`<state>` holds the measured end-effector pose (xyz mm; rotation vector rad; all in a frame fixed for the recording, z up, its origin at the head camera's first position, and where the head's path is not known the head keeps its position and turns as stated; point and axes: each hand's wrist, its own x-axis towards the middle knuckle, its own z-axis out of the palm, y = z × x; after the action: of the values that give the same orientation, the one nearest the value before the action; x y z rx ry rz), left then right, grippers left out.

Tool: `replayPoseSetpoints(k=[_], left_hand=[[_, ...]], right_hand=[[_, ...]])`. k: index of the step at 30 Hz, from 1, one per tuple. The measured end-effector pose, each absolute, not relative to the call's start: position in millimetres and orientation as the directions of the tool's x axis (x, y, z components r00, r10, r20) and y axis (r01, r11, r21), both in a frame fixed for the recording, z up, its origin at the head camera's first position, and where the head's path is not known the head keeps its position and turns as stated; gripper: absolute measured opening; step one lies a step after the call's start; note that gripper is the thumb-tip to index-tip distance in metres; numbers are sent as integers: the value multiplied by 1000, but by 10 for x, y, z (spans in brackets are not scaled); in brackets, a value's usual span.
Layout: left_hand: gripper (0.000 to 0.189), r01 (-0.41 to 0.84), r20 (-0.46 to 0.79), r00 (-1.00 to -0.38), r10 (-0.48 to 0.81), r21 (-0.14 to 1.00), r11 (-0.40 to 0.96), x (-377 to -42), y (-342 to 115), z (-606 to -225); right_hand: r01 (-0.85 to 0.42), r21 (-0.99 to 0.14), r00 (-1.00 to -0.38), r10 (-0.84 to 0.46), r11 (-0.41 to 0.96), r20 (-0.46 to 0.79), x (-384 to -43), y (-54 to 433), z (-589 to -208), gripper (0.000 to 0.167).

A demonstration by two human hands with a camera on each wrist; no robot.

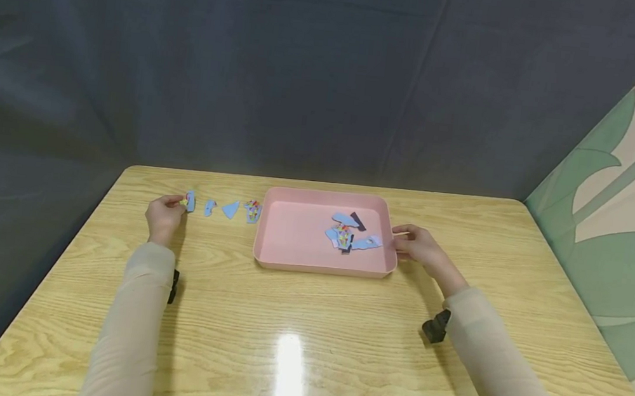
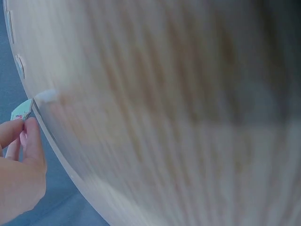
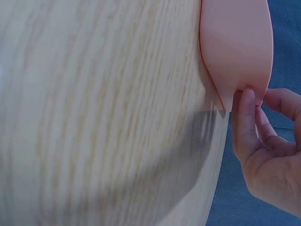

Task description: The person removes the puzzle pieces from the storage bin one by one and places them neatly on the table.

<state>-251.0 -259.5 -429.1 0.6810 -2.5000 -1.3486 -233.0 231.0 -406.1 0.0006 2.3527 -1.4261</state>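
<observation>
My left hand point(image 1: 164, 217) is at the far left of the table and pinches a flat, irregular blue picture piece point(image 1: 190, 202) between thumb and fingers. In the left wrist view the blue picture piece point(image 2: 22, 110) stands up from the fingertips, with a pink print on it. Three similar pieces lie in a row to its right: a small one point(image 1: 210, 207), a triangular one point(image 1: 230, 209) and a multicoloured one point(image 1: 253, 211). My right hand point(image 1: 417, 246) touches the right end of a pink tray point(image 1: 288, 266), its fingers extended against the outer wall.
Inside the tray, toward its right side, several blue pieces point(image 1: 367, 243) overlap in a loose pile, with dark pieces point(image 1: 358, 221) among them. The wooden table point(image 1: 224, 329) ends at a dark cloth point(image 1: 305, 82) behind. A patterned panel point(image 1: 622, 253) borders the right side.
</observation>
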Motion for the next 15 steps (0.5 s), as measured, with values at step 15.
replayPoseSetpoints(k=[15], left_hand=[[35, -324, -58, -872, -486, 813, 483, -2526, -2578, -4248]], right_hand=[[211, -833, -922, -177, 512, -343, -2343, 2297, -4071, 49]])
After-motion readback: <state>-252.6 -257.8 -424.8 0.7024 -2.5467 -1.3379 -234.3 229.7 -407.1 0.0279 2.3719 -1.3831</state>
